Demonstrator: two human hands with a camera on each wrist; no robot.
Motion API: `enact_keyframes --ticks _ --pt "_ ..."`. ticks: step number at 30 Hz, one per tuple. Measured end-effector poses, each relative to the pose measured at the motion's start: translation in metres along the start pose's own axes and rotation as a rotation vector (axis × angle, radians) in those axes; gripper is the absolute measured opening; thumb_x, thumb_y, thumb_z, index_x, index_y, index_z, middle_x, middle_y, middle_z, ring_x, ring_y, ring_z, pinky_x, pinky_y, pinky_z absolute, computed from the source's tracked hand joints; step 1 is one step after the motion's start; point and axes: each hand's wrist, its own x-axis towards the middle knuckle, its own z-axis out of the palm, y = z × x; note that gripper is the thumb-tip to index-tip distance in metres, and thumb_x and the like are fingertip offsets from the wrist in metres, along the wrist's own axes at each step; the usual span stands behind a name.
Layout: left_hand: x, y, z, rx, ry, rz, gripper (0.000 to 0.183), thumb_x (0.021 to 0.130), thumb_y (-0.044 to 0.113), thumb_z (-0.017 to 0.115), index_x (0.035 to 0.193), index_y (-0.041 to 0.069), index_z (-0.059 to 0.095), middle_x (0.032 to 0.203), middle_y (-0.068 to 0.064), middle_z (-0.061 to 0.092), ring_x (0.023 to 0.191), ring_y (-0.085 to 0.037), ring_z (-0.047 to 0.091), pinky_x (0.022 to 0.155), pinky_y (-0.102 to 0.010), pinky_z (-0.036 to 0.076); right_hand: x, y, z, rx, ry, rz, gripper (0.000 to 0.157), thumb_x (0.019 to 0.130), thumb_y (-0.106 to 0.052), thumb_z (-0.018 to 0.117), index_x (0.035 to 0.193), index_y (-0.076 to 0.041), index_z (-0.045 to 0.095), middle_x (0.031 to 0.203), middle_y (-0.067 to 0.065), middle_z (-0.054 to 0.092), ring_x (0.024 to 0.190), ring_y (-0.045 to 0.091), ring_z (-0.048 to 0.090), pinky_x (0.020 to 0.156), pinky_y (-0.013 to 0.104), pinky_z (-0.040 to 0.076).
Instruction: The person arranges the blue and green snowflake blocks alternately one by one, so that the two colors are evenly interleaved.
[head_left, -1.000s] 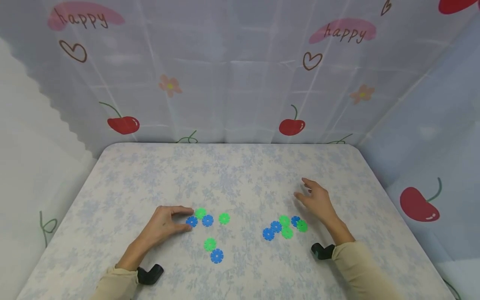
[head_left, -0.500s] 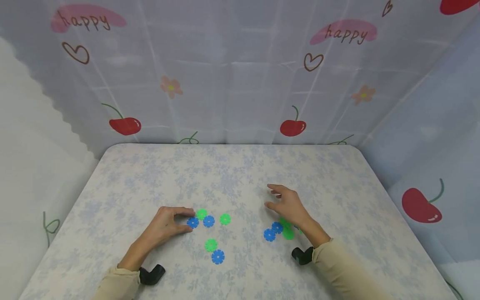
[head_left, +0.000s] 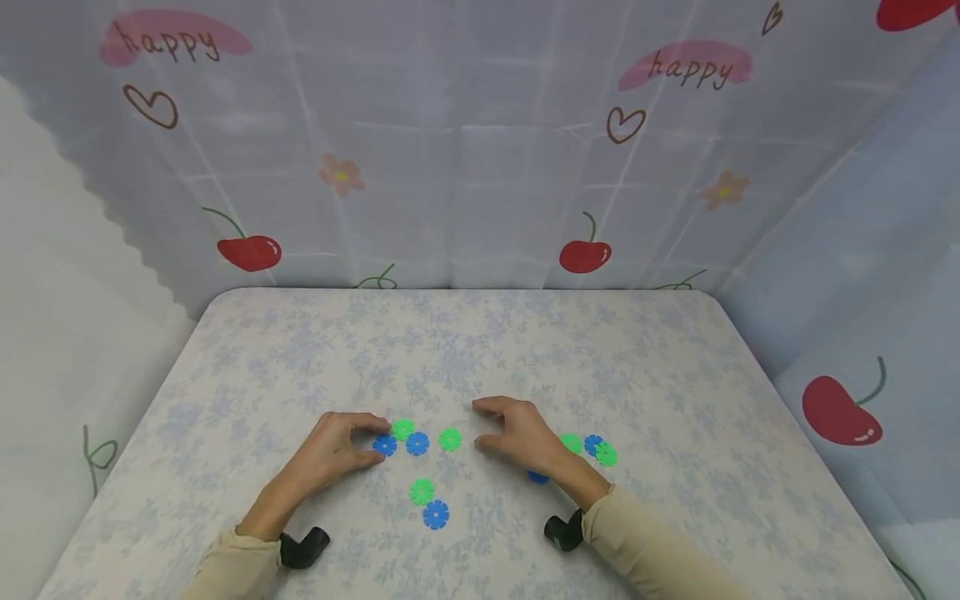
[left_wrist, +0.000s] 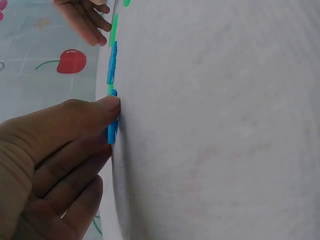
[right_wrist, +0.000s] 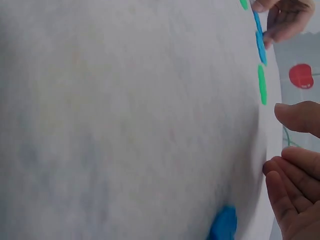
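Observation:
My left hand (head_left: 335,450) rests on the table and holds a blue notched plastic disc (head_left: 385,446) at its edges between thumb and forefinger. In the left wrist view the thumb tip lies against that disc. Just beyond it lie a green disc (head_left: 402,429) and a second blue disc (head_left: 417,443). My right hand (head_left: 525,437) hovers low with thumb and fingers spread and nothing between them. Its fingertips point at a lone green disc (head_left: 450,439), a short gap away. That same green disc (right_wrist: 262,85) shows ahead of the thumb in the right wrist view.
Nearer the front edge lie a green disc (head_left: 422,492) and a blue disc (head_left: 436,515), touching. Right of my right hand are more discs, including a green one (head_left: 606,454), partly hidden by the wrist. A printed curtain (head_left: 450,167) hangs behind the patterned table (head_left: 337,350).
My right hand has moved left and nearer, from beyond the right group of discs to beside the lone green disc. The left hand has stayed at its blue disc.

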Motion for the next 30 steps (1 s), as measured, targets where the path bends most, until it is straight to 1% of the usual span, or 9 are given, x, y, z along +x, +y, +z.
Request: enact_keyframes --ticks 4,8,11,15,18,20,24,26,30 --pt "0.0 0.001 -0.001 0.0 -0.003 0.014 0.038 0.072 0.005 0.087 0.107 0.009 0.075 0.103 0.0 0.073 0.104 -0.025 0.067 0.091 -0.046 0.052 0.002 -0.007 0.009 -0.015 -0.043 -0.03 0.053 0.086 -0.016 0.076 0.136 -0.005 0.059 0.135 0.009 0.059 0.115 0.024 0.059 0.09 0.039 0.051" --pt "0.001 0.001 -0.003 -0.002 -0.003 0.037 0.04 0.072 0.004 0.086 0.11 0.007 0.073 0.102 0.001 0.073 0.102 -0.022 0.067 0.09 -0.045 0.053 0.004 -0.015 0.016 -0.051 -0.074 -0.054 0.053 0.086 -0.015 0.077 0.136 -0.005 0.059 0.136 0.009 0.058 0.123 0.024 0.055 0.095 0.039 0.049" --pt "0.006 0.003 -0.007 -0.024 0.016 0.058 0.04 0.073 0.003 0.085 0.111 0.006 0.073 0.102 0.0 0.073 0.104 -0.025 0.067 0.091 -0.048 0.052 0.006 -0.018 0.021 -0.085 -0.089 -0.069 0.053 0.086 -0.013 0.077 0.135 -0.006 0.059 0.136 0.008 0.058 0.127 0.026 0.053 0.1 0.039 0.047" --pt "0.019 0.005 -0.012 -0.073 0.066 0.074 0.04 0.074 0.004 0.084 0.112 0.005 0.073 0.1 0.0 0.074 0.11 -0.031 0.065 0.092 -0.052 0.05 0.008 -0.019 0.025 -0.124 -0.095 -0.086 0.05 0.086 -0.011 0.077 0.133 -0.005 0.061 0.134 0.008 0.06 0.128 0.026 0.052 0.103 0.04 0.045" --pt "0.039 0.008 -0.011 -0.112 0.107 0.09 0.039 0.075 0.007 0.084 0.112 0.004 0.073 0.099 0.0 0.074 0.112 -0.032 0.064 0.093 -0.053 0.05 0.008 -0.021 0.023 -0.151 -0.079 -0.069 0.049 0.085 -0.011 0.077 0.132 -0.006 0.063 0.132 0.006 0.062 0.126 0.024 0.053 0.102 0.039 0.046" --pt "0.048 0.009 -0.011 -0.124 0.136 0.091 0.038 0.076 0.009 0.084 0.112 0.003 0.073 0.098 -0.002 0.074 0.113 -0.035 0.063 0.094 -0.054 0.049 0.007 -0.023 0.024 -0.166 -0.078 -0.054 0.049 0.085 -0.01 0.077 0.131 -0.007 0.064 0.131 0.004 0.063 0.125 0.023 0.054 0.101 0.037 0.047" --pt "0.062 0.006 -0.01 -0.126 0.197 0.045 0.037 0.075 0.007 0.084 0.11 0.001 0.073 0.099 -0.007 0.074 0.11 -0.036 0.063 0.095 -0.056 0.047 0.008 -0.028 0.027 -0.182 -0.1 -0.057 0.046 0.085 -0.01 0.077 0.13 -0.01 0.066 0.129 0.001 0.064 0.122 0.018 0.056 0.098 0.031 0.048" --pt "0.065 0.001 -0.009 -0.126 0.22 0.019 0.037 0.075 0.005 0.083 0.111 0.001 0.072 0.1 -0.009 0.074 0.107 -0.036 0.064 0.095 -0.056 0.047 0.009 -0.031 0.031 -0.192 -0.11 -0.072 0.045 0.085 -0.01 0.077 0.129 -0.011 0.067 0.127 -0.001 0.065 0.119 0.015 0.058 0.096 0.028 0.049" --pt "0.076 -0.003 -0.003 -0.148 0.218 0.015 0.039 0.078 0.006 0.081 0.114 -0.001 0.071 0.104 -0.013 0.072 0.105 -0.035 0.066 0.09 -0.051 0.052 0.008 -0.032 0.032 -0.226 -0.089 -0.072 0.04 0.085 -0.007 0.077 0.124 -0.012 0.07 0.122 -0.002 0.068 0.114 0.014 0.06 0.091 0.026 0.051"
